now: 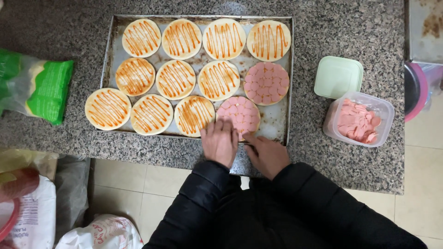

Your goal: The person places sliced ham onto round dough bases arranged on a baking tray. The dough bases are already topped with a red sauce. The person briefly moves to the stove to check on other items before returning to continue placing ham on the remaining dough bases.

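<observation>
Spreading across most of the view is a speckled granite counter (350, 41), and on it, just beyond both hands, lies a large metal baking tray (276, 121) with its long axis running left to right. The tray carries twelve round dough bases in three rows; ten of them bear zigzags of orange-red sauce (176, 79), well off to the left of and beyond the hands.

Two bases are covered in pink sausage slices. One sausage-topped base (266, 83) sits further out from the hands, slightly to the right. The other, the near topped base (240, 113), lies directly ahead of the fingertips at the tray's near edge.

Off to the right of the hands stands a clear plastic tub of sausage slices (357, 121), with its pale green lid (338, 76) just behind it. Far to the left lies a green and clear bag (39, 90).

The left hand (220, 140) rests flat, fingers extended onto the near rim of the near topped base, grasping nothing. The right hand (268, 154) lies beside it, fingers pointing inward at that same base's edge; whether it pinches a slice I cannot tell. The left hand is the nearer to the base.
</observation>
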